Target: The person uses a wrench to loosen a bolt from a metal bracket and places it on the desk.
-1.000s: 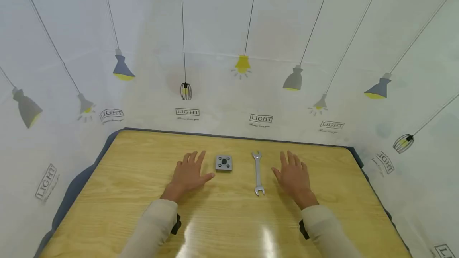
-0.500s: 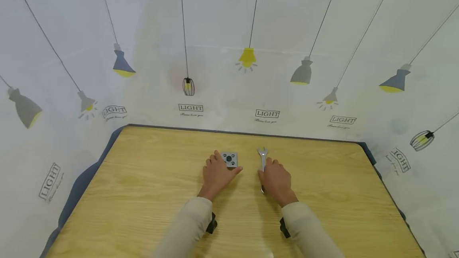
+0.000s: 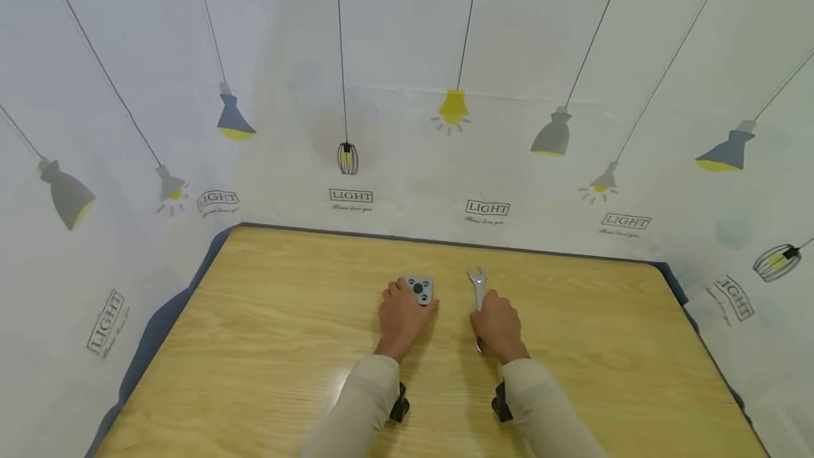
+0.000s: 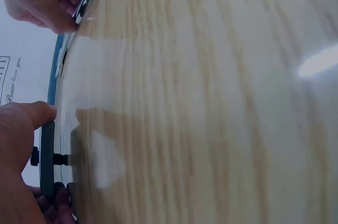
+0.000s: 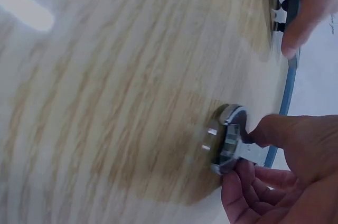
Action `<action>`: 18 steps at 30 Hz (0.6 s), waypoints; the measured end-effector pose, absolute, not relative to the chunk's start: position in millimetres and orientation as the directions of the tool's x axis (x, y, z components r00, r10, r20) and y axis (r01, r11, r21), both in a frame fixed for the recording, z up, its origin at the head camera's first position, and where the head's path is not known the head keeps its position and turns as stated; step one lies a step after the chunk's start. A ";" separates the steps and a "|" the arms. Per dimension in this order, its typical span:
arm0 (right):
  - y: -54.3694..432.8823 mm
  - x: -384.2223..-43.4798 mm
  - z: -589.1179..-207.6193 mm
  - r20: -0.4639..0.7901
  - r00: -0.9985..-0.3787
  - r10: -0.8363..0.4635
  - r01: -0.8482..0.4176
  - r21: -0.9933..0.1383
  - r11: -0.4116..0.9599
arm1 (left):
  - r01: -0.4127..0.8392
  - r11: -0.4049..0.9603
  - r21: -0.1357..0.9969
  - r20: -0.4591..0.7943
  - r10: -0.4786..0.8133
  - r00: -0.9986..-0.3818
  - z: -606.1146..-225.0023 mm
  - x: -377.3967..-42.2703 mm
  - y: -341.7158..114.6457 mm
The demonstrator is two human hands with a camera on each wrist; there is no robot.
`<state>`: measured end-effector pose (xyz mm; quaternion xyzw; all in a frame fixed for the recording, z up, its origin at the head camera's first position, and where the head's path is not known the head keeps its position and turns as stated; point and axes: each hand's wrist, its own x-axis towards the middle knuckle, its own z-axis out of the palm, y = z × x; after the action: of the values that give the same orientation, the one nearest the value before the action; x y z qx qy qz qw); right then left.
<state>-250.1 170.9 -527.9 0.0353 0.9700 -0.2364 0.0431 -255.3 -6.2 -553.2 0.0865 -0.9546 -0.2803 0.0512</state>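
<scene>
Grey and square, a plate (image 3: 422, 284) is gripped between thumb and fingers of the left hand (image 3: 403, 318) over the wooden table (image 3: 286, 316); to its right, the right hand (image 3: 499, 324) grips a silver wrench (image 3: 478, 285) by its shaft.

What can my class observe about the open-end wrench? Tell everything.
The open-end wrench looks metallic, shiny and silver, with a slim shaft. Its forked end points toward the far edge of the wooden table; its other end shows nearer, past the right hand's grip, which hides the middle. Whether it touches the table is unclear.
</scene>
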 end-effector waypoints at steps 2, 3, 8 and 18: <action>174.6 -250.8 -527.6 -0.112 -0.992 0.063 0.110 -0.482 0.869 | -0.128 0.808 0.575 0.036 -0.181 -0.983 -552.7 -256.8 -6.6; 176.2 -251.2 -527.5 -0.118 -0.991 0.069 0.119 -0.494 0.861 | -0.122 0.795 0.595 0.030 -0.173 -0.984 -552.2 -256.8 -7.5; 179.2 -251.1 -526.8 -0.145 -0.987 0.067 0.137 -0.553 0.822 | -0.074 0.736 0.673 0.033 -0.130 -0.991 -550.4 -255.8 -18.4; 175.0 -247.0 -529.2 -0.102 -0.993 0.065 0.111 -0.558 0.822 | -0.027 0.493 0.869 0.012 -0.076 -0.997 -545.4 -251.3 -41.5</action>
<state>-247.0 175.0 -529.2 0.0461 0.9538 -0.2943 0.0390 -251.3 -41.5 -545.4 0.0298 -0.8638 -0.5024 0.0241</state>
